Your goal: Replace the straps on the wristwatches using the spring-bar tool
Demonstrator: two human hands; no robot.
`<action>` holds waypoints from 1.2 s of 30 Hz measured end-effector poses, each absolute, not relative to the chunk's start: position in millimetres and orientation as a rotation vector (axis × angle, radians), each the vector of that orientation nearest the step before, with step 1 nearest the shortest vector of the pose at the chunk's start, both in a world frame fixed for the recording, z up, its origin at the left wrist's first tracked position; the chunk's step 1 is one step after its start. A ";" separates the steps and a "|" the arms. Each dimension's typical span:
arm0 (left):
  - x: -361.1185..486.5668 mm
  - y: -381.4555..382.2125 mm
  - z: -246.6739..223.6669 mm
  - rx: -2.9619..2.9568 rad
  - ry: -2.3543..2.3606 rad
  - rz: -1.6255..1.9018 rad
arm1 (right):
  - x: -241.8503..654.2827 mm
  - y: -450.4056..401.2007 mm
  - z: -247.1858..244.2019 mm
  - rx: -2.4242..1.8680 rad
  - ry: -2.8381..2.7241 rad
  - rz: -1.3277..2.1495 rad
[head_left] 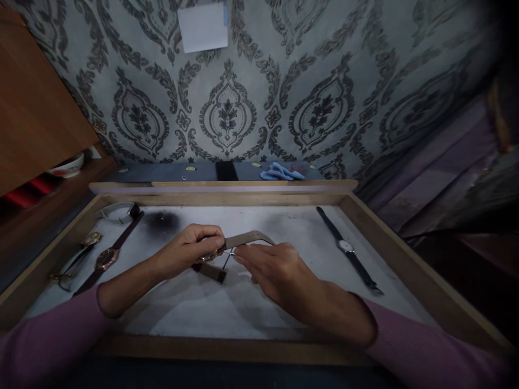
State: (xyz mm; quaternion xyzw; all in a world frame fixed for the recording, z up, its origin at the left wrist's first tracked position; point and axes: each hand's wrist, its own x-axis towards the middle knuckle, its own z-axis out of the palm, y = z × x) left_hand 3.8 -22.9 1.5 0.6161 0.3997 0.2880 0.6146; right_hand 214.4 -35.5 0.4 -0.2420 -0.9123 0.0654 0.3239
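My left hand (198,246) is closed around a gold-rimmed wristwatch (211,255), thumb on top, above the white floor of the tray. From the watch a grey-brown strap (245,237) reaches right and bends down behind my right hand (275,265). A darker strap piece (213,272) shows below the watch; whether it is attached I cannot tell. My right hand is pinched on a thin metal tool (231,253), its tip close to where strap and case meet. The tool's exact kind is too small to make out.
A wooden-framed tray (227,346) surrounds the work. Along its left lie a brown-strap watch (107,259), a smaller gold watch (92,238) and glasses (62,280). On the right lies a black-strap watch (346,246). A blue cloth (281,172) sits behind the tray, by the patterned wall.
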 end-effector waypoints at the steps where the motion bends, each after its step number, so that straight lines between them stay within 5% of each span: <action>1: 4.0 -23.1 1.8 1.424 0.927 0.668 | 214.4 -35.1 0.2 -0.624 -2.406 0.148; 36: 1.7 -18.5 1.9 1.527 1.001 0.711 | 217.0 -31.3 -0.5 -0.630 -2.479 0.057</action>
